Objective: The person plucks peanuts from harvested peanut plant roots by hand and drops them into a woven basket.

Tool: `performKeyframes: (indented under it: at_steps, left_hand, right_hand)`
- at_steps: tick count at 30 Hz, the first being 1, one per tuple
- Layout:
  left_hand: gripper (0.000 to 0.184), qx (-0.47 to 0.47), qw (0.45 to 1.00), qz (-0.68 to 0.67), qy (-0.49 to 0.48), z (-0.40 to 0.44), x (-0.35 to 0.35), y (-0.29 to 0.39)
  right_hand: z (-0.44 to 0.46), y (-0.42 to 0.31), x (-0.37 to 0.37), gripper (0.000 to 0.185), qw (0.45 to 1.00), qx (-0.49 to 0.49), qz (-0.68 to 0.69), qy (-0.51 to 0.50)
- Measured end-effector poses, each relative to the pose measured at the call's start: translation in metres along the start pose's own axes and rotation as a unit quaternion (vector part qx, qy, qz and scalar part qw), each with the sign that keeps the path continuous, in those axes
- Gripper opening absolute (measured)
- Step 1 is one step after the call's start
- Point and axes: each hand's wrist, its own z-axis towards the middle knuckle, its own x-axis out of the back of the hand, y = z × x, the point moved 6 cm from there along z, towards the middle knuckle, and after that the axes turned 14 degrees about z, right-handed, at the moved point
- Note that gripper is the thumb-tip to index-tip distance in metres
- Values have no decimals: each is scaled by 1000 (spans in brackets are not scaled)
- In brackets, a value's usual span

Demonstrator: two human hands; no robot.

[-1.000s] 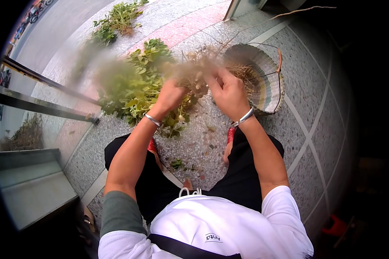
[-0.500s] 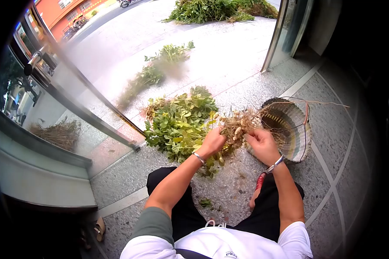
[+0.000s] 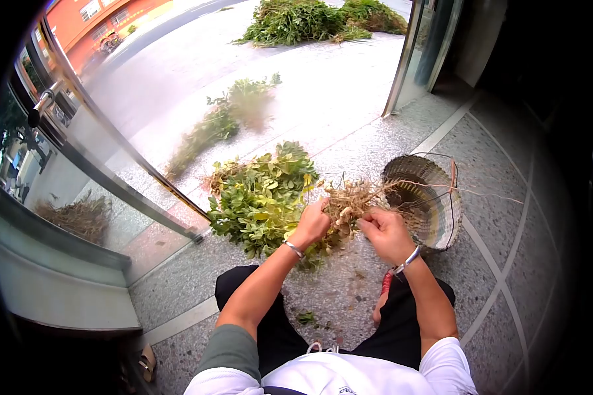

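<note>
My left hand point(image 3: 314, 220) is closed round the stems of a peanut plant, just below its roots. The tangle of pale roots and peanut pods point(image 3: 348, 201) points right, towards the basket, with long thin roots trailing over the rim. My right hand point(image 3: 387, 235) is at the near side of the roots, its thumb and fingers curled together on the pods; the fingertips are partly hidden. Left of my left hand, the leafy green tops point(image 3: 263, 197) spread over the floor. A woven basket point(image 3: 449, 220) stands tilted beyond my right hand, with some pods inside.
At left is a glass door point(image 3: 122, 151) with a metal frame. More cut plants point(image 3: 227, 122) lie outside on the pavement, and a large green heap point(image 3: 293, 23) is farther off. Leaf scraps point(image 3: 306, 318) lie between my feet. A sandal point(image 3: 147, 363) sits at lower left.
The view has shifted slightly, so most things sit a little lower and further left. My left hand keeps its hold on the plant. My right hand has drawn slightly away from the roots.
</note>
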Motion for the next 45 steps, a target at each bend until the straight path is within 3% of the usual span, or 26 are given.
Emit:
performKeyframes:
  at_steps: [4,5,6,7,8,9,10,11,12,14,17,19,22,24,25,29,35,38,45]
  left_hand:
    - [33,35,999,-31,-26,10,-5,-24]
    - [28,127,989,-30,-68,13,-2,-41]
    - [24,99,995,-27,11,19,1,-56]
    - [23,117,993,-3,-31,17,18,-42]
    - [22,130,990,-44,-24,21,9,-63]
    - [20,107,993,-48,-7,20,14,-60]
    - [18,149,984,-94,-24,16,15,-56]
    - [18,91,990,-103,7,20,8,-64]
    - [17,129,985,-111,-26,17,7,-57]
    - [15,130,980,-148,-34,10,8,-34]
    - [12,150,968,-184,-76,3,0,-20]
    - [13,142,972,-164,-90,-1,-4,-12]
    - [17,82,985,-112,-100,-1,-15,-12]
    - [20,54,990,-88,-96,0,-19,-11]
    - [22,81,986,-105,-96,-2,-20,-9]
    - [22,98,980,-157,-75,-2,-24,-13]
    - [18,99,983,-102,-112,-2,-22,-11]
    - [11,109,977,-148,-109,-6,-19,-1]
    - [13,44,984,-144,-94,-2,-23,-2]
  right_hand:
    - [-5,-8,-1,25,993,19,95,-62]
    - [-8,-17,1,27,988,22,125,-89]
    - [-7,-17,5,28,977,-29,190,-93]
    - [-8,-15,8,29,959,-85,255,-93]
    - [-11,-11,9,30,931,-147,323,-88]
    - [-8,-10,7,27,920,-156,346,-100]
    - [-4,-3,3,24,890,-156,414,-110]
    - [1,6,0,22,832,-151,518,-129]
    - [4,10,-4,21,776,-142,603,-120]
    - [5,-2,-9,19,730,-178,649,-121]
    - [12,29,-13,18,756,-160,632,-58]
    - [14,35,-10,14,839,-138,526,2]
    - [20,35,-1,15,951,-34,293,98]
    - [18,23,3,19,985,48,76,145]
    - [18,17,3,24,988,37,-2,153]
    - [18,17,-4,26,992,11,-62,108]
    - [12,11,-10,34,974,119,-134,138]
    - [16,16,-7,31,991,29,-89,99]
    - [21,31,-8,27,991,80,3,103]
